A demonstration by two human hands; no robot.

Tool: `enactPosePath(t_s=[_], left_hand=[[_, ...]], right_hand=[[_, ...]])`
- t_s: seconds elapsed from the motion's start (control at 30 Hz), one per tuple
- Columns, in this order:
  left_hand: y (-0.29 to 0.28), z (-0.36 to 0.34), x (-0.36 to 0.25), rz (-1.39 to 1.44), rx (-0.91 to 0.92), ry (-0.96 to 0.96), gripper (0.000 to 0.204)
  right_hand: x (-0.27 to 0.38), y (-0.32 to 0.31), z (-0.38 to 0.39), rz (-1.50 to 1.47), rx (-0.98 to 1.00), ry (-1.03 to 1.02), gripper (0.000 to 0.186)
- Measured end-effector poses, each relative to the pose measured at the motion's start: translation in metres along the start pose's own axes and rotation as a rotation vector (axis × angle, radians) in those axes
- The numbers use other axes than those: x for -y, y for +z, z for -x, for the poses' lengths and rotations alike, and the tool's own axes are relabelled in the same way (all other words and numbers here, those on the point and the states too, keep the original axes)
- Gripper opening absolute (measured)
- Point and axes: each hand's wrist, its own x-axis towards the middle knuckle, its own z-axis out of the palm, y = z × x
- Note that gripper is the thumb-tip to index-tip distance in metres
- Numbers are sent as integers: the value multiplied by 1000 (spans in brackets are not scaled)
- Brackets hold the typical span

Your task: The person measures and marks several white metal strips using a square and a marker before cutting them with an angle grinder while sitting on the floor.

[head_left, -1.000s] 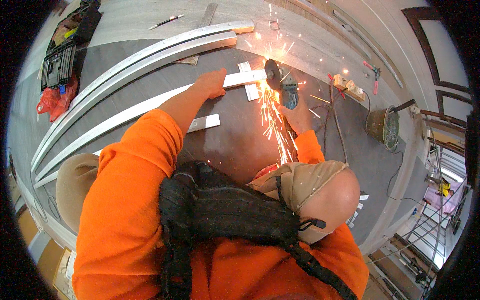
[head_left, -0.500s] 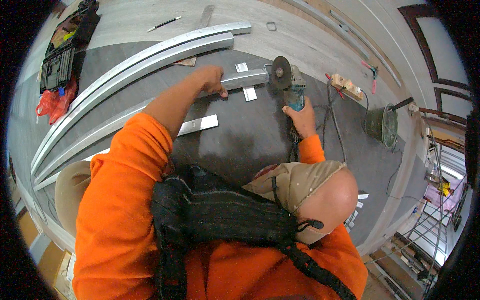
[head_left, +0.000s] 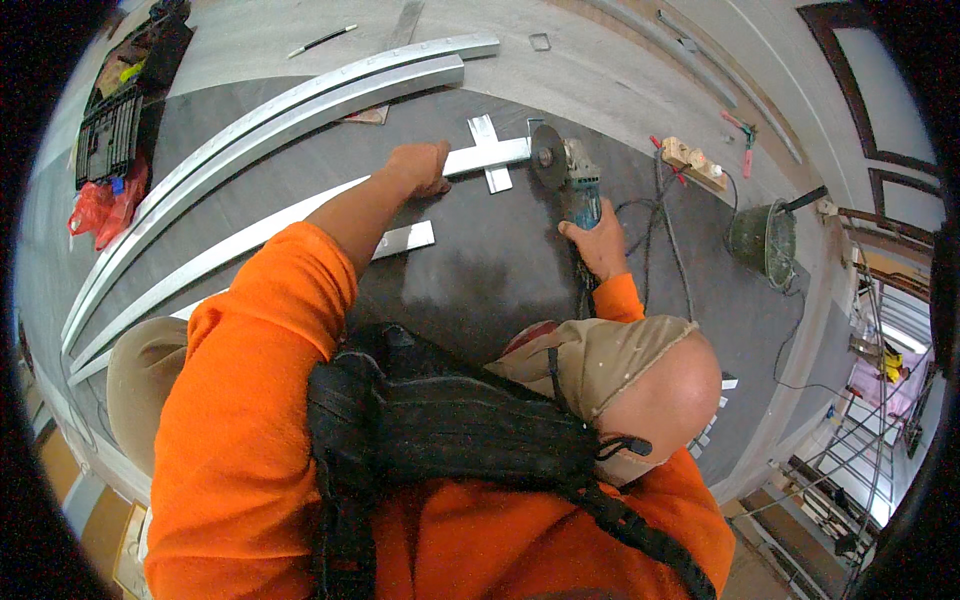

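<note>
My left hand (head_left: pixel 423 168) is closed around a long silvery metal profile (head_left: pixel 335 202), near its right end. A short metal strip (head_left: pixel 479 130) lies crosswise under that end. In my right hand (head_left: pixel 602 243) is an angle grinder (head_left: pixel 582 190), gripped by its blue-green body. Its cutting disc (head_left: pixel 547 157) stands upright beside the profile's tip; whether they touch I cannot tell. Another flat metal length (head_left: pixel 408 238) lies closer to me, partly hidden by my left arm.
Two more long profiles (head_left: pixel 400 85) curve along the far left. A black toolbox (head_left: pixel 110 130) and red plastic bag (head_left: pixel 108 212) sit left. At right are a power strip (head_left: pixel 695 165), pliers with red handles (head_left: pixel 745 145), and a bucket (head_left: pixel 763 243). Grinder cables (head_left: pixel 672 235) cross the floor.
The held profile has turned, so a smooth bright face is now up. The grinder and my right hand have shifted slightly left, with the disc closer to the profile's end.
</note>
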Motion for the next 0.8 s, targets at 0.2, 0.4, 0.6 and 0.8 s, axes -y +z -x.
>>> enactPosePath(t_s=[0.2, 0.4, 0.6, 0.8], left_hand=[[3, -3, 3, -2, 18, 18, 59], [6, -9, 7, 11, 19, 8, 59], [2, -5, 3, 2, 16, -2, 60], [0, -3, 2, 8, 26, -15, 61]], right_hand=[[1, 1, 5, -12, 11, -10, 65], [-1, 4, 5, -45, -3, -27, 58], [-5, 7, -2, 73, -10, -70, 71], [-16, 15, -12, -91, 11, -163, 88]])
